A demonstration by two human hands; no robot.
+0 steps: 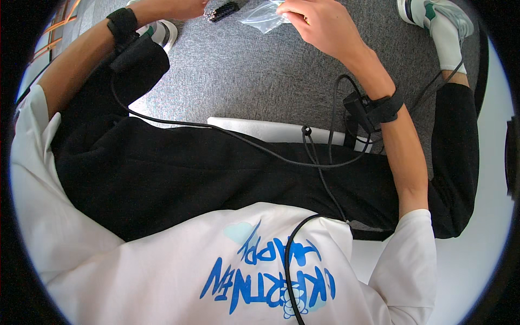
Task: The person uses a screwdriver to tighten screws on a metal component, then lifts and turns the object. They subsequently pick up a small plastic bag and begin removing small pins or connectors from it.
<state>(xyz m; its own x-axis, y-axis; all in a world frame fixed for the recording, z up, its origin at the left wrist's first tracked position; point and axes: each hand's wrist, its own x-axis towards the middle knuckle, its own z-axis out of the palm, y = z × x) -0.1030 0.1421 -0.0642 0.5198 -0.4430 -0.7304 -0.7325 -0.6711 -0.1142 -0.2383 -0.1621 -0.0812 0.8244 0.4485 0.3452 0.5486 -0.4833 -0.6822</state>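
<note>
Clear plastic bag (264,17) hangs from my right hand (319,24), its edge pinched between thumb and fingers. My left hand (176,7) is at the top edge of the view, partly cut off. Its visible fingers are drawn together, and what they may hold cannot be made out. Between the two hands lies a small, dark, ridged object (223,11) on the grey fabric surface (244,70). It sits just right of my left fingertips and left of the bag; its kind is unclear.
A black cable (238,132) runs across my legs from the left wrist strap (122,24) to the right wrist device (360,108). A white flat panel (271,127) lies beyond my leg. My shoes (162,35) rest at both sides. Orange bars (54,32) stand far left.
</note>
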